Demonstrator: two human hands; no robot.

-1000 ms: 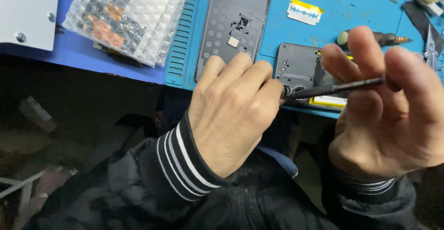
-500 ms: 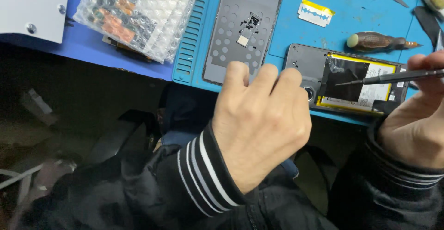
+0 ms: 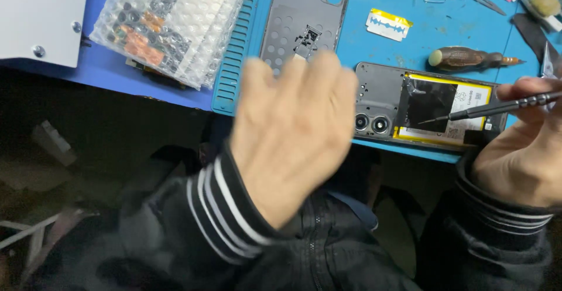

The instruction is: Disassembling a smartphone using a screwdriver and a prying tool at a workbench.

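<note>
My left hand is blurred with motion, fingers spread, holding nothing, just left of an opened phone that lies at the near edge of the blue mat. The phone shows two camera lenses and a yellow-edged battery. My right hand grips a thin black screwdriver; its tip points at the phone's dark middle plate. A grey phone back cover lies beyond my left hand.
Bubble-wrap bags with parts sit at the left, beside a white box. A razor blade, a brown-handled tool, tweezers and small bits lie at the back of the mat. Dark floor lies below the table edge.
My left hand has opened and moved up to the table edge. My right hand with the screwdriver has drawn away to the right, uncovering the opened phone.
</note>
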